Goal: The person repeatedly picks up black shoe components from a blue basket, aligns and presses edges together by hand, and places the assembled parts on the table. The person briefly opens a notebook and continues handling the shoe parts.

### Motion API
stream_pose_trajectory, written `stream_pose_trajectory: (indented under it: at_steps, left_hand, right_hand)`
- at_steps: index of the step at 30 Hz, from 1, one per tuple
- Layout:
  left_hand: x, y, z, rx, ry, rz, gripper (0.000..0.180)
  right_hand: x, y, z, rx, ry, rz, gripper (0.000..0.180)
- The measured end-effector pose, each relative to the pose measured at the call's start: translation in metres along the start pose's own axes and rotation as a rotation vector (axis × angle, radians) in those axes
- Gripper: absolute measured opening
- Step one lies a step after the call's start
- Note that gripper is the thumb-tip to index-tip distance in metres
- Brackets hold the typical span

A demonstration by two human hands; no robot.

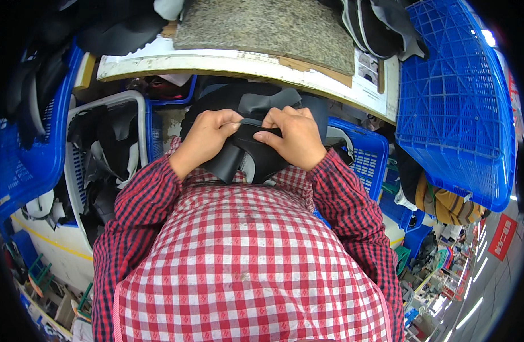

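A black leather shoe upper (266,155) with a pale lining patch rests over my lap, in front of the checked apron. My left hand (211,135) pinches its top edge between thumb and fingers. Close beside it, my right hand (296,135) grips the same edge, with the thumb pressed on the black face and the fingers curled behind. A short stretch of edge shows between the two hands. Just beyond them lies another dark leather piece (269,101). The undersides of the fingers are partly hidden.
Ahead stands a worktable with a white edge (142,67) and a speckled grey board (267,34). A grey crate (141,117) of black leather pieces is at left. Blue baskets (453,102) stand at right, one low beside my right arm (359,196).
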State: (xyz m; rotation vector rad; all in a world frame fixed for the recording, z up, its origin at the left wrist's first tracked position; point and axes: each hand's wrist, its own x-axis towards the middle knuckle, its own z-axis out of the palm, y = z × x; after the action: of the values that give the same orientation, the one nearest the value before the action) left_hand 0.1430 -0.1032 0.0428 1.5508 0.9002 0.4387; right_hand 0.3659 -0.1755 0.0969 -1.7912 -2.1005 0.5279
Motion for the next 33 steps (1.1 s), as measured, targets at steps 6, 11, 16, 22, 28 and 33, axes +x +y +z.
stream_pose_trajectory:
  at_steps: [6, 11, 16, 22, 28, 33]
  left_hand:
    - [0.0000, 0.0033, 0.0000, -0.037, -0.043, -0.031, 0.015]
    - [0.0004, 0.0049, -0.0007, -0.031, -0.067, -0.021, 0.016]
    - [0.0005, 0.0047, 0.0002, -0.043, -0.065, -0.034, 0.015]
    - [0.0019, 0.0048, -0.0023, -0.070, -0.075, -0.046, 0.016]
    - [0.0013, 0.0020, -0.0002, -0.071, -0.094, -0.053, 0.013]
    - [0.0007, 0.0006, -0.0012, -0.147, -0.098, -0.066, 0.015]
  right_hand:
    - [-0.0016, 0.0031, 0.0006, 0.010, -0.006, 0.028, 0.027]
    - [-0.0018, 0.0048, 0.0016, 0.024, -0.009, 0.041, 0.026]
    - [-0.0033, 0.0067, 0.0027, 0.008, 0.007, 0.038, 0.026]
    - [-0.0042, 0.0066, 0.0032, 0.030, 0.035, 0.001, 0.028]
    - [-0.0067, 0.0085, 0.0048, 0.022, 0.021, 0.020, 0.027]
    - [-0.0043, 0.0080, 0.0056, 0.005, 0.014, 0.045, 0.028]
